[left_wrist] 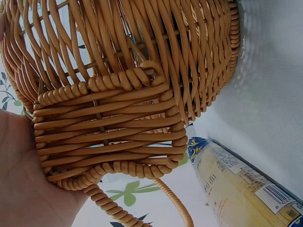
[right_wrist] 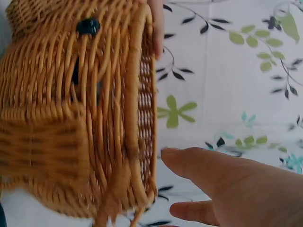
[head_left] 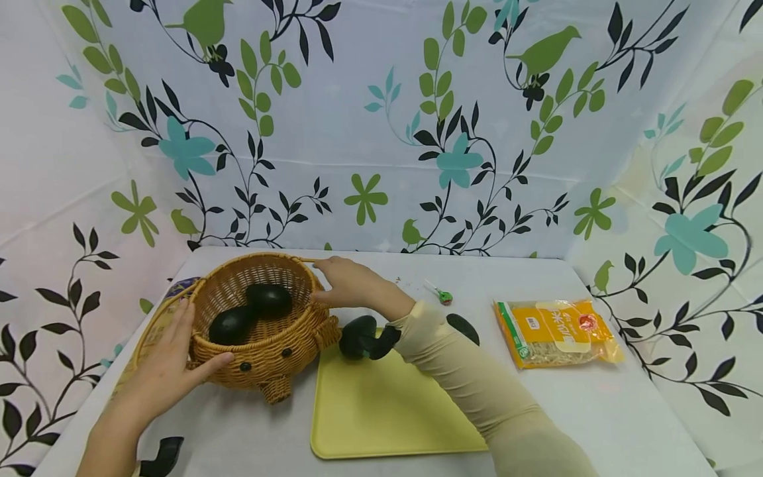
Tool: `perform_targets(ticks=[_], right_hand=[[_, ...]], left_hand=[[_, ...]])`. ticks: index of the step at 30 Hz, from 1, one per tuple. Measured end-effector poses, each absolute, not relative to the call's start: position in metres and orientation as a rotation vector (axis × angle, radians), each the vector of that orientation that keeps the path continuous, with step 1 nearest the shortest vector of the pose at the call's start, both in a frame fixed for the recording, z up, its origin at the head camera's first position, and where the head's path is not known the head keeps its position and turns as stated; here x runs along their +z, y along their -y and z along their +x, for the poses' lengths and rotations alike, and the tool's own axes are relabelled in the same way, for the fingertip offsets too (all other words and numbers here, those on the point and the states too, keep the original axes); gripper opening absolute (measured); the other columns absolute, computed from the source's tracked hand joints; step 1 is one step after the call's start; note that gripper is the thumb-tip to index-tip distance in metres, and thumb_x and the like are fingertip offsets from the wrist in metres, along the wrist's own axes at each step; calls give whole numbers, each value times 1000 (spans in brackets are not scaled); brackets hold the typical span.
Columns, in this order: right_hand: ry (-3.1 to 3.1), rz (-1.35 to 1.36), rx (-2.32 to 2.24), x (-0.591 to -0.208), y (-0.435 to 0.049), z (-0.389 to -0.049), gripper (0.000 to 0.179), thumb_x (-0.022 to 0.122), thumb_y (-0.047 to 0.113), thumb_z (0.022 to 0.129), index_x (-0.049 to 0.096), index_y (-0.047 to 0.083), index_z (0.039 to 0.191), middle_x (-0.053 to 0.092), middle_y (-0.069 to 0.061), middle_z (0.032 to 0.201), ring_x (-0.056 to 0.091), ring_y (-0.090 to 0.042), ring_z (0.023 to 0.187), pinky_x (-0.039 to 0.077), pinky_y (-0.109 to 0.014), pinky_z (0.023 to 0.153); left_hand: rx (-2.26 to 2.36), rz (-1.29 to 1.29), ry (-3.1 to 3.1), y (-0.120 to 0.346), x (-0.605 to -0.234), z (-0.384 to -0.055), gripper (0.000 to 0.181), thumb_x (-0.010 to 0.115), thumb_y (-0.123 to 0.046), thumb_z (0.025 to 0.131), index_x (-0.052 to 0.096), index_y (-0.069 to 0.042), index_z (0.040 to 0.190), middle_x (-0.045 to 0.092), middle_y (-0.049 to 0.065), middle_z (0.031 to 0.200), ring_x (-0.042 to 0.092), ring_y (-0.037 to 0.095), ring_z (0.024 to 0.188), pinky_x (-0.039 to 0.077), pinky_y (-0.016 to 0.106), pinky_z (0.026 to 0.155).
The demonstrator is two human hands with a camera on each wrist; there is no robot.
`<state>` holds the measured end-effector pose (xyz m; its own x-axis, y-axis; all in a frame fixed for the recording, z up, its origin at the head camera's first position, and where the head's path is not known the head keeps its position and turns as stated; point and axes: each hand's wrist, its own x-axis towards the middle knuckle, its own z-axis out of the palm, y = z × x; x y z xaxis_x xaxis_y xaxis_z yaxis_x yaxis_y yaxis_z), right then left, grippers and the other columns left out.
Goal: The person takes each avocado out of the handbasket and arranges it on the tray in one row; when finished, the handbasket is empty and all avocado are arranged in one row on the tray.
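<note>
Left grip, right grip — the wicker basket sits between.

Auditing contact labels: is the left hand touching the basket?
Touching. The left wrist view shows it: the woven side flap of the basket lies against the palm of the left hand.

At eight o'clock in the head view, honey-brown wicker basket, ribbed weave, with black eyes; inside it, glossy green-black ovoids. Six o'clock: plain yellow-green board. Four o'clock: orange-yellow packet, red emblem, green edge stripe; white tabletop. Twelve o'clock: white cloth patterned with green birds, turquoise flowers and black leafy vines.
</note>
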<state>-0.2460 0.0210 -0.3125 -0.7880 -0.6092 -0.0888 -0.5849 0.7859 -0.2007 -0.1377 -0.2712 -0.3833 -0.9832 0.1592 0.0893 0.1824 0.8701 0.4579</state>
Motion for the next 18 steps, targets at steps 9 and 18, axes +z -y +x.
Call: perform_targets(ticks=[9,18], right_hand=[[-2849,-1196,-89,-324,47,-232,51,49,44,95,46,20,140,47,1,143,47,-12,130,44,-24,104],[-2806,-1120,-35,-342,81,-240,49,51,46,94,48,25,138,51,7,138,50,-8,125,46,-22,100]], left_hand=[[-756,-257,2988,274,-384,-135,108,59,-54,87,-16,-8,149,-19,21,155,1,55,139,20,77,97],[-750,-285,2970,274,-385,-137,107,59,-53,87,-14,-8,150,-15,23,156,2,54,140,20,75,98]])
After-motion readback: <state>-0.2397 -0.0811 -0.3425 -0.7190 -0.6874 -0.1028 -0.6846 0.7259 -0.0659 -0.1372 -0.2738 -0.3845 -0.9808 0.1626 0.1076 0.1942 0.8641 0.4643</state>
